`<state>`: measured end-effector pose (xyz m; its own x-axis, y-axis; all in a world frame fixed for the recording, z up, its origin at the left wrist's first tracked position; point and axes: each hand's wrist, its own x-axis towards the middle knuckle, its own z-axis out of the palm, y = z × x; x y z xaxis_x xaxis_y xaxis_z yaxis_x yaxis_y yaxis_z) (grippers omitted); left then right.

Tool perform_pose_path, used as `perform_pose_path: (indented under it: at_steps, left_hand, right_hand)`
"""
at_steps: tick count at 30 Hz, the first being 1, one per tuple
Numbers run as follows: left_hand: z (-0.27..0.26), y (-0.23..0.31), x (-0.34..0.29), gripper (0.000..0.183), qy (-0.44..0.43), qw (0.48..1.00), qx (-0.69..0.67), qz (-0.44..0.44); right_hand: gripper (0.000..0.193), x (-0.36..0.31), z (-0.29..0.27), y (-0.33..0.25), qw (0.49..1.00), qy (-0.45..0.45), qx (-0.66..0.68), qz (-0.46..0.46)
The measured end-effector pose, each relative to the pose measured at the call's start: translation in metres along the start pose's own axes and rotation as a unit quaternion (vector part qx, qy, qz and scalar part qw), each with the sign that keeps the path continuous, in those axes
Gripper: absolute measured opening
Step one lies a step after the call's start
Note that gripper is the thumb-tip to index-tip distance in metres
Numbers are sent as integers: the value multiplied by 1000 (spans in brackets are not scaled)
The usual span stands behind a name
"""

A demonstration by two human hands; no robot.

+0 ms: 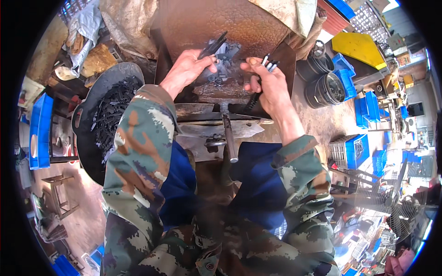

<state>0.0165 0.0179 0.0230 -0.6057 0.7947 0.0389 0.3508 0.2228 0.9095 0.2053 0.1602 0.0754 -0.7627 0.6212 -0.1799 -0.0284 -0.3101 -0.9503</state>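
Observation:
Several thin dark strips (213,47) stick out of my left hand (189,65), whose fingers are closed round them. My right hand (270,83) is closed on a bundle of dark rods (271,64) with shiny ribbed upper ends; their dark lower ends (253,100) come out below the palm. The right thumb and forefinger come together, and whether they pinch something small I cannot make out. Between the two hands, apart from both, a greyish metal fixture (222,69) stands on a rusty worktop. Its details are blurred. A metal bar (229,138) points from it toward me.
At my left stands a big black basin (83,142) heaped with dark strips (115,108). Brown metal sheeting (207,23) rises behind the fixture. Black buckets (324,90) and blue crates (361,112) are on the right, with a fan (400,207) farther down. A wooden stool (60,195) is at lower left.

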Motion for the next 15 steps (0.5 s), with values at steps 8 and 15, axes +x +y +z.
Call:
perform_pose_path:
  at_steps: [8,15]
  left_hand:
    - [19,59,-29,29,-55,952,-292,-66]
    - [-8,29,-12,27,-24,951,-274,-140]
  right_hand:
    - [18,2,16,6,997,-4,2,-80]
    - [19,-2,2,3,998,-3,-16,-68]
